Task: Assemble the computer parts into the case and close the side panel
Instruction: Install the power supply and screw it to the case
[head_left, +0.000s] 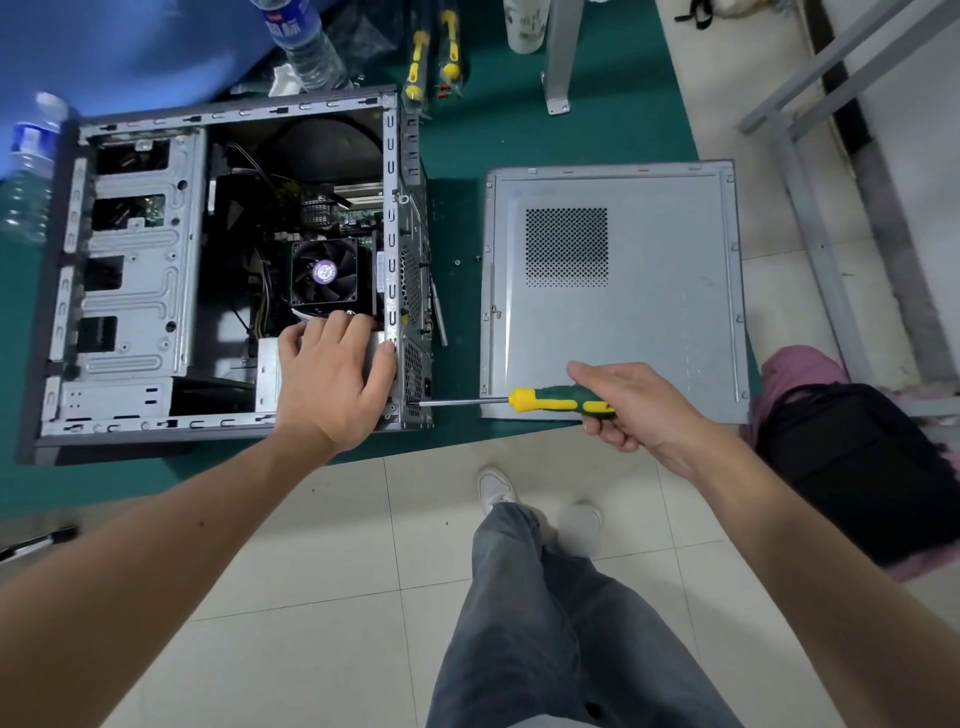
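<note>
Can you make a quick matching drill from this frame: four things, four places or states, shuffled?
Things:
1. screwdriver
2. side panel
3. left hand
4. CPU fan

Places or states:
A. lying flat on the green mat, off the case
B. resting on the power supply in the case
C. held in the right hand, tip at the case's rear edge
D. mounted inside the open case

Pairs: 1-C, 2-A, 3-B, 4-D

Open computer case (130, 291) on green mat (519, 140); left hand (332, 379) resting on power supply (267, 379). Right hand (634, 405) gripping screwdriver (550, 402), tip at case rear. Side panel (649, 322) flat alongside.
</note>
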